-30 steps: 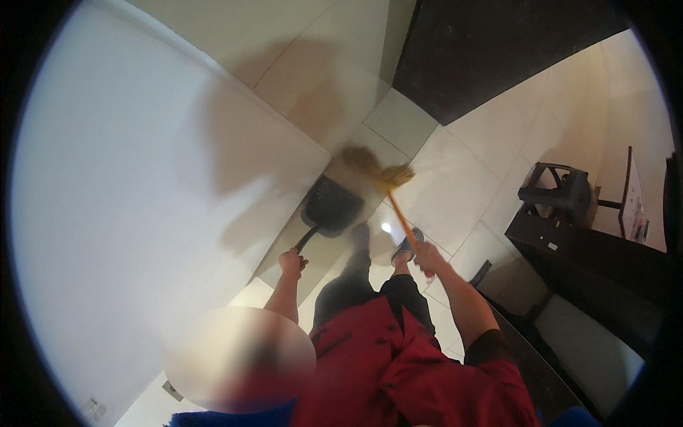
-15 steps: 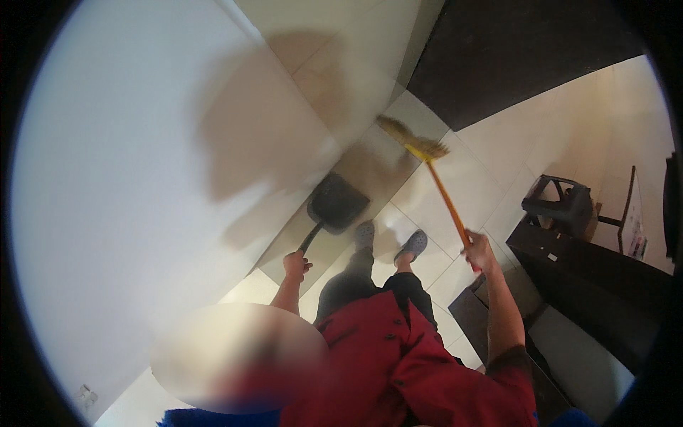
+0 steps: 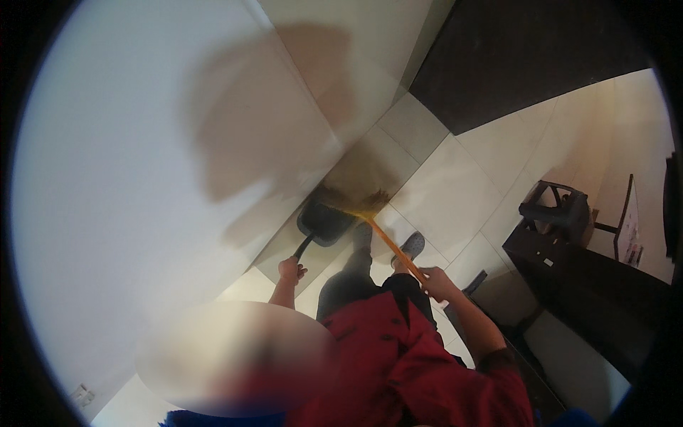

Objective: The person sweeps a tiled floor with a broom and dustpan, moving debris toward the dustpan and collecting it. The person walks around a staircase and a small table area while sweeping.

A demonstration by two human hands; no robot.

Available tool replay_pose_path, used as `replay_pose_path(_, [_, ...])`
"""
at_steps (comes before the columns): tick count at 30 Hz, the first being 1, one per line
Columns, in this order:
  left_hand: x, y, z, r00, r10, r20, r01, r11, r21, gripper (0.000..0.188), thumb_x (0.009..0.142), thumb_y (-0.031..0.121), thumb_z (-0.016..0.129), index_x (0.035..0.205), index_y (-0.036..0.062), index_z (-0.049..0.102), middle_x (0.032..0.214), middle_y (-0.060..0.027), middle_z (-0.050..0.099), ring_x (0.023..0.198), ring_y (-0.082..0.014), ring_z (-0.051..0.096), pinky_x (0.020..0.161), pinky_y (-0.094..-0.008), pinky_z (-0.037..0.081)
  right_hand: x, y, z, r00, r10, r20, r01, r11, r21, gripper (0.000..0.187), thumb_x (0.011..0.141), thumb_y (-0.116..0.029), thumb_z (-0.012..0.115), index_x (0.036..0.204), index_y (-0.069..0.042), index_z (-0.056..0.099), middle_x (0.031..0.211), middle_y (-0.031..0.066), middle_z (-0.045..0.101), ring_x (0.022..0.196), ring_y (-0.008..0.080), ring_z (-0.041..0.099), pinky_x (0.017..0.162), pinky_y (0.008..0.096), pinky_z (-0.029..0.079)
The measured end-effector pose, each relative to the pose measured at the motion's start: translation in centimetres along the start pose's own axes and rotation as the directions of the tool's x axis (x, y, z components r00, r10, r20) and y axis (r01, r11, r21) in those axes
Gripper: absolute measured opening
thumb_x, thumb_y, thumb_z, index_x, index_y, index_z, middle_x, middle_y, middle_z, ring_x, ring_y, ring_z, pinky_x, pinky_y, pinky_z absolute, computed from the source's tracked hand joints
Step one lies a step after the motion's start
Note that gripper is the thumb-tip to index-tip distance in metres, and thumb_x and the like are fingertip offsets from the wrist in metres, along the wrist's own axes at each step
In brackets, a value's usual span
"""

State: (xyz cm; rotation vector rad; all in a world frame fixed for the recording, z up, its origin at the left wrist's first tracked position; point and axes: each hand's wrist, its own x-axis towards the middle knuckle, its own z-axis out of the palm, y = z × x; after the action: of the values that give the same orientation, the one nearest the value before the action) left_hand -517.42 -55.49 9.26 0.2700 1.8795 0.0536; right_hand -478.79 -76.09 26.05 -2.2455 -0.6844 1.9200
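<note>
My left hand [image 3: 290, 270] is closed around the short handle of a black dustpan [image 3: 329, 223], which rests low by the foot of the white wall. In my right hand [image 3: 440, 285] I grip the orange stick of a broom [image 3: 391, 243], near its upper end. The broom's yellowish-brown bristles [image 3: 356, 204] lie at the far edge of the dustpan, overlapping its mouth. Any dirt in the pan is too dark to make out.
A white wall [image 3: 142, 142] runs along my left. My feet in grey clogs [image 3: 411, 245] stand close to the dustpan on the tiled floor [image 3: 491, 171]. Dark furniture [image 3: 590, 263] is at the right, and a large dark panel [image 3: 526, 57] stands at the far right.
My right hand has swung the broom left and nearer, bringing its bristles from the far floor to the dustpan. The dustpan and my left hand have shifted slightly nearer.
</note>
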Motion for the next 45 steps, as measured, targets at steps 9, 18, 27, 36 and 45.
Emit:
replay_pose_path(9, [1.5,-0.5,-0.2,0.994,-0.061,0.091,0.05,0.992,0.12,0.025,0.085,0.022,0.056,0.105,0.0072,0.054,0.084,-0.0121,0.059,0.064,-0.0278,0.065,0.048,-0.0359,0.048,-4.3,4.8,-6.4,0.954,0.09,-0.286,-0.032,0.979,0.201,0.064,0.072,0.003,0.059,0.134,0.0,0.041,0.065,0.0077,0.06,0.052,0.0105,0.055,0.045,0.027,0.045])
replay_pose_path(18, [2.2,-1.4,-2.0,0.986,-0.046,0.162,0.016,0.983,0.184,0.029,0.086,0.023,0.056,0.111,0.0085,0.051,0.092,-0.0141,0.06,0.072,-0.0295,0.064,0.056,-0.0378,0.049,6.4,5.0,2.3,0.984,-0.007,-0.177,0.024,0.995,0.094,0.055,0.063,-0.005,0.069,0.117,0.001,0.057,0.061,0.0084,0.058,0.053,0.0175,0.058,0.046,0.034,0.048])
replay_pose_path(27, [3.0,-2.0,-1.8,0.975,-0.011,0.22,-0.042,0.971,0.236,0.029,0.089,0.022,0.048,0.114,0.007,0.048,0.094,-0.0148,0.059,0.073,-0.029,0.062,0.057,-0.0376,0.049,-9.5,9.6,-0.9,0.995,0.086,-0.059,-0.054,0.907,0.418,0.062,0.072,-0.005,0.066,0.131,-0.009,0.048,0.063,0.0062,0.059,0.046,0.0107,0.05,0.037,0.0257,0.041])
replay_pose_path(36, [3.1,-2.0,-0.9,0.979,-0.005,0.203,-0.022,0.991,0.132,0.027,0.088,0.023,0.044,0.106,0.0028,0.048,0.084,-0.016,0.059,0.066,-0.029,0.061,0.052,-0.0375,0.048,-11.4,22.0,-6.9,0.823,0.445,-0.354,-0.17,0.787,0.593,0.044,0.073,-0.003,0.068,0.115,-0.003,0.053,0.068,0.0086,0.06,0.045,0.013,0.049,0.034,0.0283,0.041])
replay_pose_path(45, [5.1,-0.6,-0.6,0.852,0.298,0.431,-0.477,0.782,0.401,0.024,0.068,0.019,0.073,0.081,0.0012,0.065,0.07,-0.0054,0.066,0.063,-0.0179,0.064,0.058,-0.0311,0.05,-3.1,19.5,-3.7,0.965,0.207,-0.158,-0.091,0.838,0.538,0.02,0.068,-0.001,0.067,0.086,0.004,0.057,0.061,0.0116,0.059,0.042,0.0168,0.054,0.034,0.0319,0.045])
